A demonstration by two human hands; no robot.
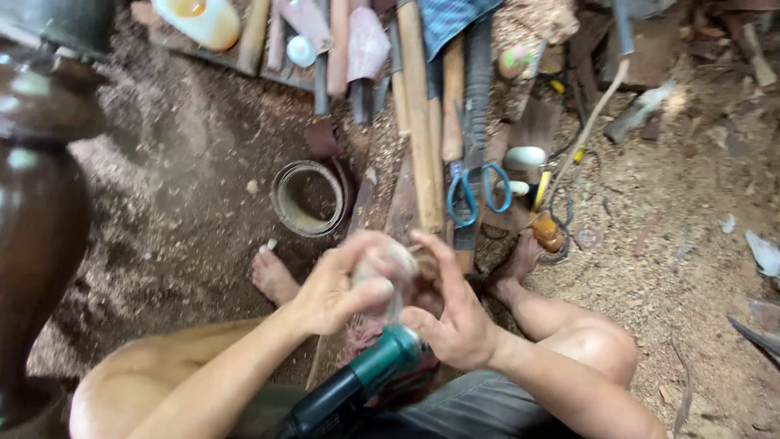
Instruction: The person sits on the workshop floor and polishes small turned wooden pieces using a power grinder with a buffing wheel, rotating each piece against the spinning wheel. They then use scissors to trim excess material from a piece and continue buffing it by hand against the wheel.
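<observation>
My left hand (pixel 329 291) and my right hand (pixel 455 313) are cupped together around a small pale rounded piece of wood (pixel 388 264), blurred by motion. Fingers of both hands wrap it. Just below the hands lies a green and black power tool (pixel 357 386), resting against my lap and pointing up toward the piece. My bare feet (pixel 272 276) rest on the sawdust-covered ground on either side.
A roll of sandpaper (pixel 309 197) stands ahead of my left foot. Blue-handled scissors (pixel 478 191), long wooden sticks (pixel 418 106), a white egg-shaped object (pixel 524 157) and cords lie ahead. A dark polished wooden vessel (pixel 36 203) rises at the left.
</observation>
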